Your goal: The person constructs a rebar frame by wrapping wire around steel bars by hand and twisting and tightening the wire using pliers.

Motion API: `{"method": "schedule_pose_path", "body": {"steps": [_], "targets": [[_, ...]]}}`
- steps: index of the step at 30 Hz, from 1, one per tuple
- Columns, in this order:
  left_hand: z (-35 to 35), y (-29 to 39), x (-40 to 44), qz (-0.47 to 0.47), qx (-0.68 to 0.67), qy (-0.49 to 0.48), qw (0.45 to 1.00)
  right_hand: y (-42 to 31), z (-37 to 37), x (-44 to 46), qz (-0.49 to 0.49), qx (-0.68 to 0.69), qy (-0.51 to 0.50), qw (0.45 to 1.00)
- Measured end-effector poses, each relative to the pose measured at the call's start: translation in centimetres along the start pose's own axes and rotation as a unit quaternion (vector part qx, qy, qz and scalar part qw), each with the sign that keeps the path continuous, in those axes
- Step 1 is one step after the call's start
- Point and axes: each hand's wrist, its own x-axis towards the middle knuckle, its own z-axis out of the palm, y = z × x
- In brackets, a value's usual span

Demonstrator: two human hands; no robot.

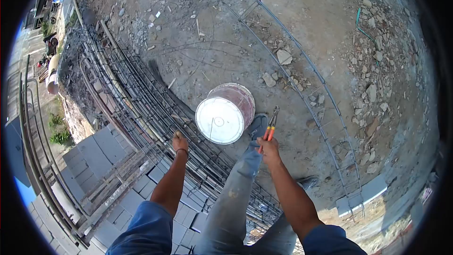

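Observation:
My right hand [270, 150] is closed around the red-orange handles of a pair of pliers [271, 125], whose metal jaws point away from me. My left hand [180, 141] is closed over the edge of the rebar bundle [137, 99]; whatever its fingers hold is too small to make out. Between and beyond my hands stands an upturned reddish bucket [240, 98] with a pale round top [219, 121]. A thin wire [211, 128] shows against that top. My right hand is over my leg, near my shoe.
A long rebar frame [302, 52] curves over the dirt on the right, its near end on a grey block [362, 194]. Stone rubble [372, 92] lies farther right. Grey blocks [96, 151] are stacked at left, beside a wooden frame [118, 184].

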Motion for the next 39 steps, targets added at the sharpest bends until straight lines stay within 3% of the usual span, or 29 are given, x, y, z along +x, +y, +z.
{"method": "schedule_pose_path", "body": {"steps": [1, 4, 5, 9, 12, 14, 17, 20, 25, 29, 31, 32, 33, 35, 37, 39], "targets": [[1.2, -3.2, 1.4, -0.042, 0.048, -0.068, 0.996, -0.5, 2.4, 1.7, -0.003, -0.018, 0.007, 1.000], [1.9, 1.8, 0.8, -0.239, -0.085, -0.237, 0.938, 0.1, 7.0, 5.9, -0.011, -0.034, -0.006, 0.999], [2.2, 4.5, -0.1, -0.296, -0.122, -0.250, 0.914, 0.5, 8.0, 6.5, -0.007, -0.043, -0.003, 0.999], [5.4, 6.3, -1.2, -0.360, -0.276, -0.256, 0.854, 1.0, 9.7, 7.0, -0.015, -0.060, -0.002, 0.998], [5.6, 6.7, -1.0, -0.340, -0.306, -0.280, 0.844, -0.2, 10.4, 4.7, -0.019, -0.064, 0.001, 0.998], [3.3, 7.7, 0.1, -0.241, -0.312, -0.227, 0.890, -0.6, 12.0, 3.0, -0.086, -0.108, -0.013, 0.990], [0.5, 8.1, 4.8, -0.109, -0.344, -0.231, 0.904, -2.8, 15.4, 1.6, -0.074, -0.144, -0.069, 0.984], [-1.0, 9.5, 11.6, -0.082, -0.353, -0.205, 0.909, -5.7, 22.1, 0.9, -0.099, -0.084, -0.063, 0.989], [-4.6, 20.6, 19.6, -0.089, -0.325, -0.219, 0.916, -11.4, 30.6, 3.1, -0.096, -0.082, -0.073, 0.989], [0.1, 22.2, 29.0, -0.112, -0.267, -0.263, 0.920, -15.4, 34.2, 9.1, -0.103, -0.065, -0.095, 0.988], [2.8, 21.4, 31.9, -0.130, -0.153, -0.262, 0.944, -17.3, 34.9, 10.4, -0.018, -0.114, -0.081, 0.990], [6.9, 14.7, 36.1, -0.021, -0.131, -0.220, 0.966, -18.3, 35.1, 10.2, -0.016, -0.134, -0.047, 0.990], [5.0, 16.3, 35.4, -0.017, -0.109, -0.239, 0.965, -18.8, 35.1, 9.3, -0.002, -0.114, -0.032, 0.993], [1.9, 24.2, 33.4, -0.145, 0.021, -0.300, 0.943, -21.7, 34.9, 9.0, 0.001, -0.092, 0.006, 0.996], [1.1, 25.1, 34.1, -0.081, 0.066, -0.264, 0.959, -21.8, 32.8, 9.0, 0.010, -0.047, -0.017, 0.999], [-1.3, 28.7, 33.4, -0.018, 0.106, -0.222, 0.969, -21.0, 30.9, 8.4, -0.144, -0.055, 0.049, 0.987]]}}
